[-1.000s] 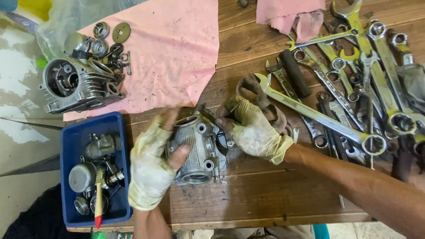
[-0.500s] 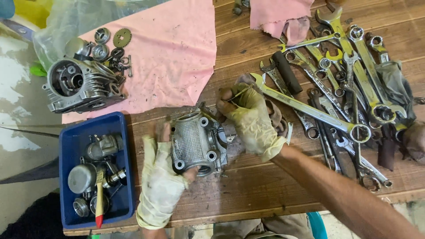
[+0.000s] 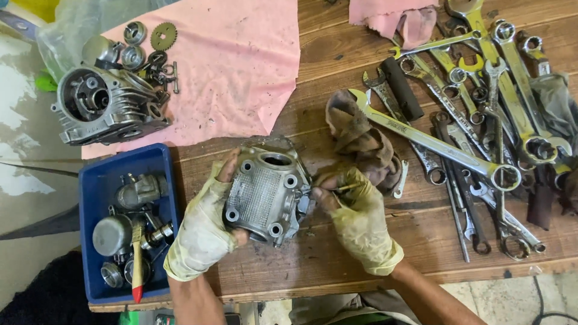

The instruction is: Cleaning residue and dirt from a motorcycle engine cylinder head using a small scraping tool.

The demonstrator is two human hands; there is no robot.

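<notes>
Engine cover (image 3: 268, 194) in left hand (image 3: 201, 232), right hand (image 3: 358, 216) beside

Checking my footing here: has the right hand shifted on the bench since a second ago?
Yes. The right hand came off the brown rag and drew nearer the bench's front edge.

- A brown wooden bench (image 3: 337, 54) made of long planks carries everything.
- At ten o'clock lies a pink cloth (image 3: 235, 66).
- At eight o'clock sits a blue plastic bin (image 3: 96, 180) — right at the bench's edge.
- At two to three o'clock lies a big pile of metal wrenches (image 3: 481, 120).
- Just past the middle, at two o'clock, lies a crumpled brown rag (image 3: 361, 141), touching a long wrench.
- At twelve o'clock lies a small pink rag (image 3: 397, 18).
- In the middle rests a grey metal engine part (image 3: 268, 192).
</notes>
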